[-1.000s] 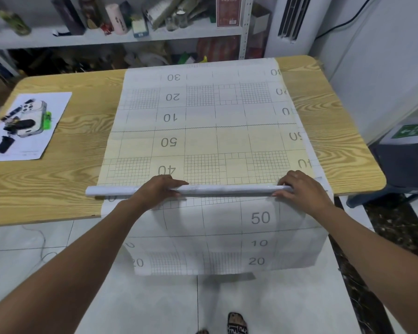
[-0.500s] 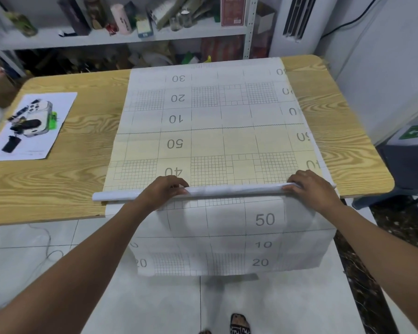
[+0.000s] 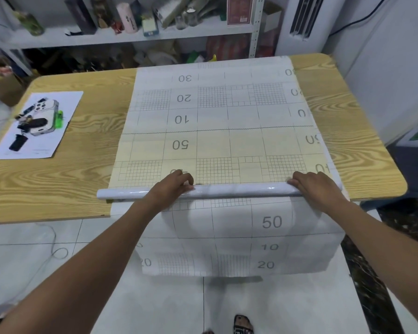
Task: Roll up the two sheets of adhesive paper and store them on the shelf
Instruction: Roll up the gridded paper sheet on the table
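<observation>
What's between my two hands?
In the head view, only a bare stretch of the rolled paper runs from the left hand to the right hand.

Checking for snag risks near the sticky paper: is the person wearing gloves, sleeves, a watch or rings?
No. The left hand and right hand are ungloved, no rings visible. The left forearm and right forearm show no sleeve, watch or band in frame.
</observation>
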`<state>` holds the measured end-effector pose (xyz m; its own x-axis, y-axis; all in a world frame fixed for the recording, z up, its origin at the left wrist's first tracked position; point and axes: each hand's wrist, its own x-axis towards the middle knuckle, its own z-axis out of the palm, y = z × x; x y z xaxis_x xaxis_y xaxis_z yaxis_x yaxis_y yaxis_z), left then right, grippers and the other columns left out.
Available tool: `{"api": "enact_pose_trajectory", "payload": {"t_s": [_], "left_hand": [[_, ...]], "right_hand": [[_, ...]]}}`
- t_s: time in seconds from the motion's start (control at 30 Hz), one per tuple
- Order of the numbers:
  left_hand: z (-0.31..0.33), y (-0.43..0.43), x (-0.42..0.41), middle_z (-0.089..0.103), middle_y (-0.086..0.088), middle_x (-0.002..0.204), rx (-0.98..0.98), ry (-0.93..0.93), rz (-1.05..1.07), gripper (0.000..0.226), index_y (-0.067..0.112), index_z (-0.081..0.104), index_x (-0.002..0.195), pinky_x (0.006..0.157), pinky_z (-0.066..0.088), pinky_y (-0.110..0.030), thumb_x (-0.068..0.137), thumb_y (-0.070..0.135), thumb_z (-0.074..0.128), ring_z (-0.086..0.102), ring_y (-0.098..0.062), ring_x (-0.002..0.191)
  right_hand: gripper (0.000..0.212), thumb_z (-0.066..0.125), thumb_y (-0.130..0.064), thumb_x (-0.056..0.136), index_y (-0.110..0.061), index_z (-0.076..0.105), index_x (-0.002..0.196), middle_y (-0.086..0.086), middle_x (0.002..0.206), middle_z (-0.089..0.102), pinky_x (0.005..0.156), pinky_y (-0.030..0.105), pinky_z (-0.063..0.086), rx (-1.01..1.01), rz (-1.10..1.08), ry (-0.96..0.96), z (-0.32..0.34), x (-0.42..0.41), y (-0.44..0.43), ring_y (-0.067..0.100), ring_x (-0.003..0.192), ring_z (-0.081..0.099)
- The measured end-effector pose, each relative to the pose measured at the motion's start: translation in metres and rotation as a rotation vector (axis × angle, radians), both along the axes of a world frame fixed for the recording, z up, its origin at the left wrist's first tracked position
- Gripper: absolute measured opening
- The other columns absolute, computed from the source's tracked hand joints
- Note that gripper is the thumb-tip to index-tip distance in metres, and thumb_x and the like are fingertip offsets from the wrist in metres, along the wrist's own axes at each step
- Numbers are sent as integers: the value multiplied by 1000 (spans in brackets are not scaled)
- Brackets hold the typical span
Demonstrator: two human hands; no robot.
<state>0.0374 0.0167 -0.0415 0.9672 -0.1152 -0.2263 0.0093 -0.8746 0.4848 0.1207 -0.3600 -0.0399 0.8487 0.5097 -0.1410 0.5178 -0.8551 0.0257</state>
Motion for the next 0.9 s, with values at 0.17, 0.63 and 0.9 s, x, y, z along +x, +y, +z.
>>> {"api": "enact_pose_trajectory", "payload": {"t_s": [0.17, 0.63, 0.9], "left_hand": [[-3, 4, -15, 55, -7, 84, 224, -382, -252, 46, 12, 65, 101, 51, 41, -30, 92, 45, 34, 42, -21, 78], [6, 1, -4, 58, 6, 88, -73, 113, 89, 23, 24, 59, 107, 73, 42, -31, 86, 34, 61, 53, -16, 82], [1, 9, -1, 44, 11, 85, -125, 141, 11, 25, 25, 65, 110, 81, 41, -33, 87, 33, 60, 49, -15, 86]], "right_hand": [[13, 47, -21, 98, -11, 54, 93, 7, 83, 62, 65, 35, 36, 15, -115, 59, 0, -3, 4, 30, 79, 60], [20, 49, -26, 95, -9, 59, 95, 10, 96, 58, 74, 37, 33, 288, -181, -92, -8, -7, 13, 29, 87, 49], [38, 77, -28, 74, -9, 61, 102, 9, 102, 57, 74, 31, 35, 405, 11, -44, -16, -29, 59, 28, 85, 50]]}}
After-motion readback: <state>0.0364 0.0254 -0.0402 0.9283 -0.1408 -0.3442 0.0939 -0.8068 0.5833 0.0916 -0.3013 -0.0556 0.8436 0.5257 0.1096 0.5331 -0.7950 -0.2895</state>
